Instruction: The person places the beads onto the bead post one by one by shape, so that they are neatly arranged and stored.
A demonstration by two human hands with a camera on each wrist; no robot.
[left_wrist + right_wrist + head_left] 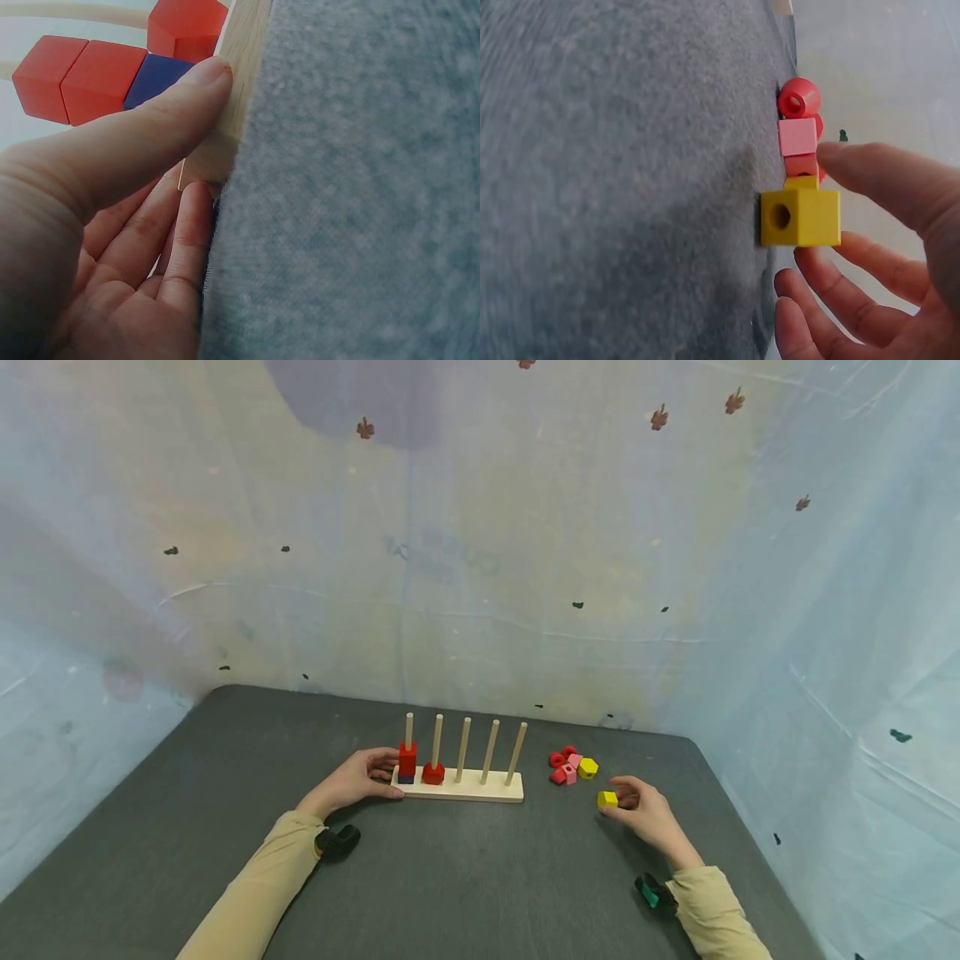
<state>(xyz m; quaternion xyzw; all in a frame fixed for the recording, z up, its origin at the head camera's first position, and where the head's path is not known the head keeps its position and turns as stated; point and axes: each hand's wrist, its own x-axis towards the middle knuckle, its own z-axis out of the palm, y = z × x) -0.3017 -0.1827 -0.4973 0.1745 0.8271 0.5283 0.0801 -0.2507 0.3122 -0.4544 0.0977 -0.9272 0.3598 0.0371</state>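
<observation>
My left hand (358, 778) grips the left end of a pale wooden peg stand (465, 790), thumb along its front and fingers round the end. On the leftmost peg, red blocks (101, 81) sit over a dark blue block (159, 75). The second peg carries a red block (432, 774); the other three pegs are bare. Around a yellow block (814, 217) lying on the table, my right hand (649, 818) is spread, thumb on one side and fingers on the other. In the right wrist view a gap shows between thumb and block, and a fingertip is right at its edge.
Behind the yellow block lies a cluster of beads: several red ones (557, 760), pink ones (798, 137) and another yellow block (588, 768). The dark grey table (465, 877) meets a pale hanging sheet (480, 568) at the back and sides.
</observation>
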